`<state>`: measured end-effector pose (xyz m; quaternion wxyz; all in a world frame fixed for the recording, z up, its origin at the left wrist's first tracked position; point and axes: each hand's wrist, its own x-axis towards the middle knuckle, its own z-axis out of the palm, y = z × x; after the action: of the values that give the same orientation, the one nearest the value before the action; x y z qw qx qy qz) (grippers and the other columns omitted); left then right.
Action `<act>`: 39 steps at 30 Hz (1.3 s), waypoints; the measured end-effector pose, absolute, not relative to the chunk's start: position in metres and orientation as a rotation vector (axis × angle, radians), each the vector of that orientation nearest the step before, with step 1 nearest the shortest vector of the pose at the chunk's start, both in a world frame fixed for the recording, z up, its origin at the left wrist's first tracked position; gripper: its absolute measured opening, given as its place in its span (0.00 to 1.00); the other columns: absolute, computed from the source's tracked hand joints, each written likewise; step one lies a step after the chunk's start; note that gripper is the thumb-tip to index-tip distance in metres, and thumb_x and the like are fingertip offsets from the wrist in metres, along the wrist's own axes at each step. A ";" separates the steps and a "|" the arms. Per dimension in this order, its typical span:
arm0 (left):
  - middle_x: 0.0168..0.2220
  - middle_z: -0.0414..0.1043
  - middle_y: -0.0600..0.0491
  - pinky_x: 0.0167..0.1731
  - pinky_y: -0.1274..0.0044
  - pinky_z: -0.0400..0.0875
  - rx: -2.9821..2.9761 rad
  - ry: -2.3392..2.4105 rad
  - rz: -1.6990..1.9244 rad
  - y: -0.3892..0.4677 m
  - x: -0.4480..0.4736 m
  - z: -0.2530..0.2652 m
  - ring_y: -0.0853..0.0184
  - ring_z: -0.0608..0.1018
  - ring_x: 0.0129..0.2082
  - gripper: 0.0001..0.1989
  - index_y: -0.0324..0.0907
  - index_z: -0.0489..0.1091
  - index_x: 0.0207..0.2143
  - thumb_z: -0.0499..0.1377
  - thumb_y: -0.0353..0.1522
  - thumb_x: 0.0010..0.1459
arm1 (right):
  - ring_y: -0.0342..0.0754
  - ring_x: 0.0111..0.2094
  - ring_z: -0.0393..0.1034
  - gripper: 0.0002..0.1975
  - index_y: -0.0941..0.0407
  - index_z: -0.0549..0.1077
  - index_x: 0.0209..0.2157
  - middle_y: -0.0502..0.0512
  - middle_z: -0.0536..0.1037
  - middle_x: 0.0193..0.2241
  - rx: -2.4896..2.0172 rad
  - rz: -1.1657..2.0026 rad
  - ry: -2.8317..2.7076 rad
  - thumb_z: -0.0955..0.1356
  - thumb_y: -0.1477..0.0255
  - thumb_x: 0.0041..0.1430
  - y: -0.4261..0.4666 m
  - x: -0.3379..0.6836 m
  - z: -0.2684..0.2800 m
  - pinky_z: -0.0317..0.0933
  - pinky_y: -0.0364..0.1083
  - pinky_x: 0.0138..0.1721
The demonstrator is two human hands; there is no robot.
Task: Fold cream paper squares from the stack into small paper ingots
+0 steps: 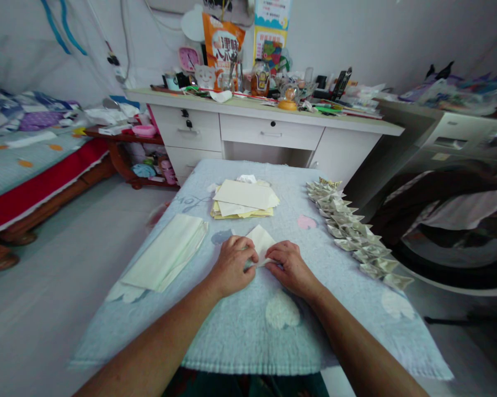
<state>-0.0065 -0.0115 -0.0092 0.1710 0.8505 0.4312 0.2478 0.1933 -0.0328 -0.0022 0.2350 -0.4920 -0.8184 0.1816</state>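
Two hands (234, 267) (292, 267), fingers curled, pinching one cream paper (260, 237), one paper stack (246, 194) beyond, one folded bundle (169, 251) left

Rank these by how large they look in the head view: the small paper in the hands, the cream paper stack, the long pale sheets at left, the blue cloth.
1. Blue cloth
2. Long pale sheets
3. Cream paper stack
4. Small paper, partly hidden, so only its visible part is ranked.

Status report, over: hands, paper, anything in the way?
Left hand at paper's near side, right hand pinching its edge. Paper on cloth, one corner pointing away. Stack just beyond, apart, not blocking.
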 end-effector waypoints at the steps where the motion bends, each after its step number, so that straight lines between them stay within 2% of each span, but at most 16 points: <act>1: 0.42 0.68 0.52 0.48 0.65 0.61 2.406 1.222 0.694 -0.012 -0.006 -0.009 0.58 0.66 0.47 0.08 0.45 0.72 0.32 0.60 0.27 0.47 | 0.50 0.43 0.63 0.03 0.55 0.74 0.33 0.53 0.76 0.37 -1.362 0.498 -2.237 0.68 0.74 0.57 -0.033 0.193 -0.002 0.50 0.51 0.46; 6: 0.41 0.68 0.53 0.47 0.67 0.61 2.359 1.225 0.646 -0.010 -0.007 -0.006 0.60 0.67 0.45 0.08 0.45 0.72 0.32 0.63 0.30 0.46 | 0.50 0.41 0.61 0.07 0.56 0.72 0.28 0.54 0.73 0.35 -1.476 0.451 -2.177 0.67 0.69 0.59 -0.032 0.195 -0.003 0.51 0.50 0.44; 13: 0.39 0.68 0.52 0.45 0.69 0.62 2.322 1.234 0.673 -0.008 -0.007 -0.009 0.62 0.68 0.43 0.02 0.43 0.72 0.31 0.59 0.30 0.53 | 0.51 0.42 0.59 0.08 0.56 0.72 0.27 0.54 0.71 0.36 -1.604 0.423 -2.093 0.67 0.68 0.59 -0.030 0.196 -0.008 0.51 0.51 0.44; 26: 0.38 0.68 0.52 0.43 0.68 0.62 2.341 1.371 0.655 -0.011 0.001 -0.008 0.61 0.68 0.42 0.03 0.43 0.71 0.28 0.58 0.29 0.52 | 0.52 0.40 0.58 0.10 0.56 0.71 0.23 0.55 0.70 0.34 -1.721 0.309 -2.008 0.70 0.66 0.54 -0.026 0.193 -0.016 0.51 0.51 0.40; 39: 0.38 0.68 0.51 0.42 0.68 0.62 2.359 1.430 0.638 -0.012 0.003 -0.007 0.61 0.67 0.41 0.05 0.43 0.70 0.27 0.56 0.29 0.55 | 0.53 0.41 0.58 0.10 0.56 0.72 0.23 0.56 0.70 0.34 -1.810 0.319 -2.003 0.71 0.67 0.53 -0.025 0.191 -0.013 0.50 0.51 0.40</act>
<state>0.0030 -0.0125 -0.0074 0.1545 0.8232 0.4989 0.2226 0.1909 -0.0251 -0.0128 0.2101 -0.6509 -0.7205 0.1148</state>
